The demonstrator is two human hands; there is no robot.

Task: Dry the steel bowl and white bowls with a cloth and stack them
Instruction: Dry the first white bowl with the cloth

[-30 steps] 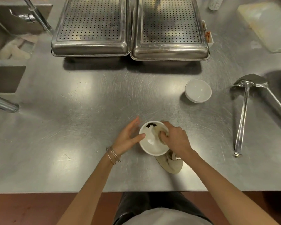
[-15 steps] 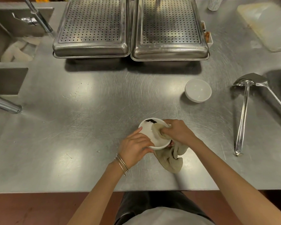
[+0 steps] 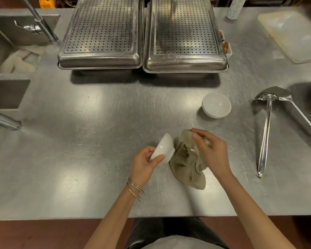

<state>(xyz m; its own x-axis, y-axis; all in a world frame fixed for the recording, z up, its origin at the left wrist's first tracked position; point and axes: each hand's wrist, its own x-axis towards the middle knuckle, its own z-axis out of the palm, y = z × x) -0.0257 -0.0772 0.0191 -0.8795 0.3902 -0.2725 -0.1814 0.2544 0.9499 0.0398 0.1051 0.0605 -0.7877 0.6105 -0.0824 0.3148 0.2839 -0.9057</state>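
Note:
My left hand [image 3: 145, 164] grips a small white bowl [image 3: 164, 149], tipped on its side with its mouth facing right toward the cloth. My right hand [image 3: 210, 151] holds a beige cloth [image 3: 186, 168], bunched against the bowl's mouth and trailing down onto the steel counter [image 3: 97, 133]. A second white bowl [image 3: 216, 105] stands upright on the counter, apart, up and to the right of my hands. No steel bowl can be made out in this view.
Two perforated steel pans [image 3: 101, 33] [image 3: 186, 35] sit inverted at the back. A ladle [image 3: 265, 130] and a spatula [image 3: 294, 110] lie at the right. A sink with a faucet [image 3: 41, 24] is at the left, a white cutting board [image 3: 293, 35] at the far right.
The bowl was flat on the counter with the cloth inside it; my left hand has since lifted and tipped it onto its side, and my right hand has drawn the cloth out to the right.

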